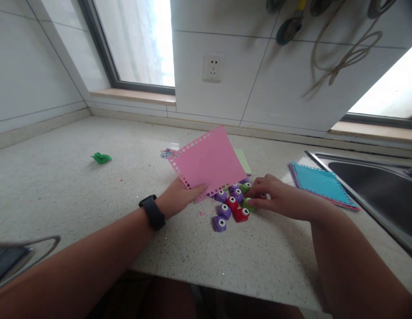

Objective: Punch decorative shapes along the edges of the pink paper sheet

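My left hand (181, 195) holds a pink sheet of paper (209, 161) by its lower corner, thumb on top. Small cut-out shapes line three of the sheet's edges, the upper left, lower left and lower right. Beside the sheet, several small craft punches in purple (219, 223), red (241, 215) and green lie in a cluster, some partly under the paper. My right hand (270, 197) is at the cluster's right side, its thumb and fingers closed about a green craft punch (248, 204). The fingertips partly hide that punch.
A pile of colourful paper bits (169, 153) lies behind the pink sheet, near pale green paper (243, 160). Bordered blue paper (320, 180) tops a stack beside the sink (375, 177). Crumpled green material (101, 158) sits at left. The counter's front edge runs below my arms.
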A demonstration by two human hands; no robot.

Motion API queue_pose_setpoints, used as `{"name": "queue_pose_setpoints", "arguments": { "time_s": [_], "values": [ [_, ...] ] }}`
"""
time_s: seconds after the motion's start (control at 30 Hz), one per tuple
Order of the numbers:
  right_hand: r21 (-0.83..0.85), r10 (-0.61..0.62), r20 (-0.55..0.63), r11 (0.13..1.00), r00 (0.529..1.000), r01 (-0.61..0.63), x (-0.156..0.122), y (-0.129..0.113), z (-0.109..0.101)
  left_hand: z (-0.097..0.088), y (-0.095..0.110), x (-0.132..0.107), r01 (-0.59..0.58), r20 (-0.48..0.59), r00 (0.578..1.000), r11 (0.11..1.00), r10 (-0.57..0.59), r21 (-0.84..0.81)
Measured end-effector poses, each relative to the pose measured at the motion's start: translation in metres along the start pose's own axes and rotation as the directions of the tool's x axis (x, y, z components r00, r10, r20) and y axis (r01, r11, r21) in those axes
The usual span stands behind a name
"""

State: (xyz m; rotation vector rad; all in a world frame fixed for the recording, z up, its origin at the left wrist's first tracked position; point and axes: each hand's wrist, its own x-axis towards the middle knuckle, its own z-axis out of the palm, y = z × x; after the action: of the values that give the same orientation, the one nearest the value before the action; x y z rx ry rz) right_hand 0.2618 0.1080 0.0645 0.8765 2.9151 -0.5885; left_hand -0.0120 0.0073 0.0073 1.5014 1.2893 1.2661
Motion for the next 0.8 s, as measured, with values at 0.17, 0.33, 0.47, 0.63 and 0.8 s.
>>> {"name": "queue_pose_setpoints", "arguments": {
  "time_s": [0.17, 0.33, 0.47, 0.63, 0.8],
  "values": [
    [0.1, 0.025, -0.086, 0.995, 0.996, -0.016, 0.002, 0.001, -0.001, -0.001, 0.0, 0.001, -0.023, 0.018, 1.0, 0.999, 0.024, -0.032],
    [-0.005, 0.038, -0.344, 0.999, 0.938, -0.042, 0.01, 0.007, 0.006, -0.002, -0.004, 0.001, -0.004, 0.055, 0.998, 0.997, 0.009, -0.081],
    [0.038, 0.03, -0.475, 0.999, 0.88, -0.014, 0.017, 0.012, 0.016, -0.004, -0.008, 0.001, -0.009, 0.103, 0.994, 0.995, 0.019, -0.095],
    [0.346, 0.156, -0.533, 0.937, 0.831, 0.047, 0.021, 0.009, 0.027, -0.005, -0.011, 0.001, -0.023, 0.137, 0.99, 0.993, 0.039, -0.117],
    [0.367, 0.111, -0.455, 0.927, 0.884, 0.072, 0.022, -0.004, 0.03, -0.005, -0.009, 0.001, -0.025, 0.17, 0.984, 0.982, 0.058, -0.188]
  ]
}}
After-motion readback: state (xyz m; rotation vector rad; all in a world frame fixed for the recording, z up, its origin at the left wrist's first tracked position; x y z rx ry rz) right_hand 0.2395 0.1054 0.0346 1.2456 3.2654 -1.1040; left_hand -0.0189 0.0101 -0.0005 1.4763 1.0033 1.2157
